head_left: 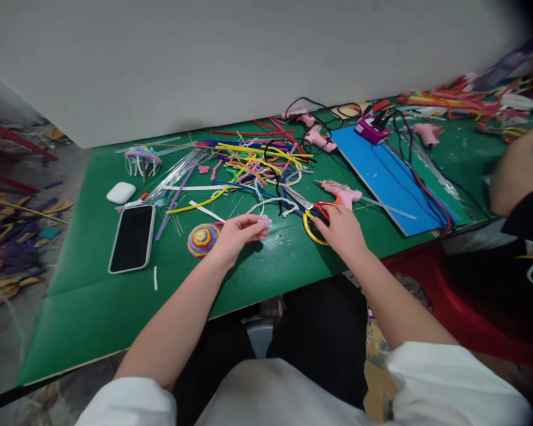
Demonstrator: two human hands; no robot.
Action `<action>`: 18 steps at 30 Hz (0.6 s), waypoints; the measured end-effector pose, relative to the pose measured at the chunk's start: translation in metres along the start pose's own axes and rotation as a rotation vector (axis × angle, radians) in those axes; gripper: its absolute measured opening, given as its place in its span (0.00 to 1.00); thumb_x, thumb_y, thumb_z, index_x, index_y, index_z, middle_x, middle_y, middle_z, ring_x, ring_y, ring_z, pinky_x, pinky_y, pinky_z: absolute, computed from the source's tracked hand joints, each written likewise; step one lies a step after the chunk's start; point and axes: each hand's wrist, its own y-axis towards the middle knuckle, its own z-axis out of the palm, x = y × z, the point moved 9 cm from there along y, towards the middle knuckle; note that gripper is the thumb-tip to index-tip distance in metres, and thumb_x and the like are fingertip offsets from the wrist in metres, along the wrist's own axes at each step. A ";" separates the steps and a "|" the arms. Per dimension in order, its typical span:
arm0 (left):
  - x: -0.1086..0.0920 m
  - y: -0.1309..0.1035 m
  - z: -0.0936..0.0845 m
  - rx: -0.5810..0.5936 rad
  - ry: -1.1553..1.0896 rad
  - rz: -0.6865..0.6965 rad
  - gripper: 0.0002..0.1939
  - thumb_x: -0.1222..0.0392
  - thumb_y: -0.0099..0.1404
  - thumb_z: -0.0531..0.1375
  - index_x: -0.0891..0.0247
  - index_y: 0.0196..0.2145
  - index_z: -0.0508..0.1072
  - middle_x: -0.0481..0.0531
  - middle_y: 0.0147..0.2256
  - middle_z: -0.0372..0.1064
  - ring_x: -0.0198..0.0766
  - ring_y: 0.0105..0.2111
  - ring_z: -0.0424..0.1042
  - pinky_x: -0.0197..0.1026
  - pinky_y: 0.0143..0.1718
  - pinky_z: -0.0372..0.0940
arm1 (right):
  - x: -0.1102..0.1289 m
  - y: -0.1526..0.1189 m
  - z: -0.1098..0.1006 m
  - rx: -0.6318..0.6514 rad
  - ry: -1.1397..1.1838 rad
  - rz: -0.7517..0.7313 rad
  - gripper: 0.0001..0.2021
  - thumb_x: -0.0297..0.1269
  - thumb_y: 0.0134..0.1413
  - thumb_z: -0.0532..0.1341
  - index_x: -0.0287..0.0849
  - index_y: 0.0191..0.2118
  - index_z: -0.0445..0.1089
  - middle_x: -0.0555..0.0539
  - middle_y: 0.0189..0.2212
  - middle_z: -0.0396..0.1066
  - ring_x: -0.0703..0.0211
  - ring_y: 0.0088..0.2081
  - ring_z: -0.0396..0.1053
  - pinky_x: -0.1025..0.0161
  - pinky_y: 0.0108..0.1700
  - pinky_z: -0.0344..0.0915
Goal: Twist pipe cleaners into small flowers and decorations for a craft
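Pinching a small pale purple flower (pixel 265 222) with the left hand (pixel 240 232), thumb and fingertips narrowed onto it, just left of the scissors (pixel 308 205). Having the right hand (pixel 343 229) on the handle loops of the scissors, fingers bent in; cannot tell whether gripping them or only touching. Can see a white fuzzy stem (pixel 273 200) near the blades of the scissors, but cannot tell whether joined to the flower. Can see, left of the scissors and past the left hand, a striped dome (pixel 202 240), then a phone (pixel 132 239) well apart on the green table (pixel 160 331). Can see a heap of coloured stems (pixel 249 155) beyond the scissors to the left, a glue gun (pixel 345 194) just right of them, and a blue board (pixel 377 183) farther right.
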 end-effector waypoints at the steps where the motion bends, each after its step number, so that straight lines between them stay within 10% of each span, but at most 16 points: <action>1: -0.002 -0.001 0.000 0.000 0.010 0.022 0.13 0.57 0.47 0.67 0.66 0.31 0.74 0.49 0.27 0.72 0.30 0.26 0.70 0.34 0.31 0.64 | 0.005 0.000 -0.008 -0.055 0.004 -0.018 0.19 0.44 0.53 0.55 0.34 0.45 0.68 0.35 0.40 0.68 0.46 0.45 0.64 0.54 0.45 0.60; 4: -0.011 -0.004 0.000 -0.012 0.053 0.099 0.13 0.55 0.48 0.67 0.66 0.30 0.73 0.49 0.27 0.72 0.30 0.25 0.68 0.34 0.29 0.63 | 0.030 0.001 -0.030 -0.134 0.194 -0.058 0.16 0.43 0.55 0.53 0.37 0.40 0.71 0.39 0.39 0.70 0.49 0.44 0.64 0.54 0.47 0.59; 11: -0.028 -0.008 -0.008 -0.074 0.156 0.230 0.13 0.53 0.51 0.65 0.65 0.29 0.72 0.46 0.23 0.69 0.30 0.25 0.67 0.33 0.29 0.62 | 0.122 0.013 -0.022 0.239 0.949 -0.190 0.10 0.41 0.51 0.59 0.41 0.34 0.73 0.48 0.33 0.74 0.61 0.35 0.70 0.65 0.36 0.65; 18: -0.034 -0.007 -0.015 -0.152 0.304 0.284 0.12 0.53 0.52 0.64 0.65 0.30 0.73 0.48 0.26 0.70 0.32 0.27 0.68 0.34 0.31 0.62 | 0.126 0.019 0.000 0.226 1.007 -0.132 0.09 0.40 0.50 0.59 0.41 0.32 0.73 0.50 0.28 0.74 0.63 0.30 0.70 0.66 0.34 0.64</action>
